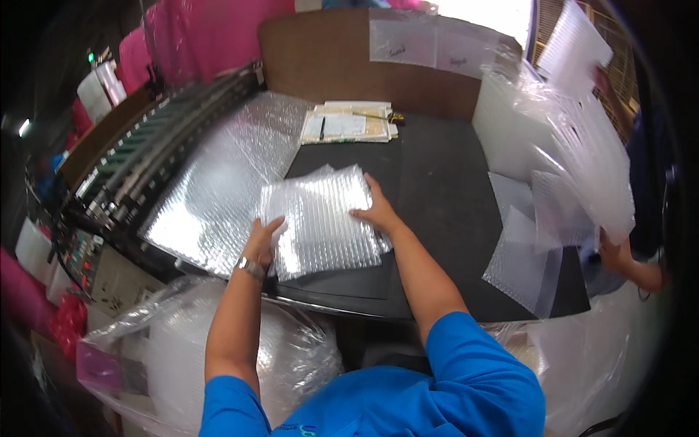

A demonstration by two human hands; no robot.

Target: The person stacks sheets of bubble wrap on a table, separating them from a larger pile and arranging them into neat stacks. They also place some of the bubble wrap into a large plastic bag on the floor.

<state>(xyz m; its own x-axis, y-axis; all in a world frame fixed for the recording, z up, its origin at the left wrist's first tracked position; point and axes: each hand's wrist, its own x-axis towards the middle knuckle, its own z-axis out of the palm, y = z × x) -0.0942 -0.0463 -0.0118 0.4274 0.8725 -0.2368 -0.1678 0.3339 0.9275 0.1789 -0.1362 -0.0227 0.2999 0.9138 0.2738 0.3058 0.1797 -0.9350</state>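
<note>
A small stack of clear bubble wrap sheets (324,222) sits between my two hands over the dark table. My left hand (261,242) grips the stack's left edge, thumb on top and the other fingers partly hidden. My right hand (377,209) holds the opposite edge, its thumb lying on the upper face. The sheets' edges are slightly out of line at the top and at the lower right corner. Behind my left hand, a wide sheet of bubble wrap (218,175) spreads from the machine onto the table.
A roller machine (156,138) stands at the left. Papers with a pen (322,128) lie at the back of the dark table (444,189), before a brown board (313,51). Loose bubble wrap pieces (520,255) lie at the right, where another person's hand (617,256) holds more wrap.
</note>
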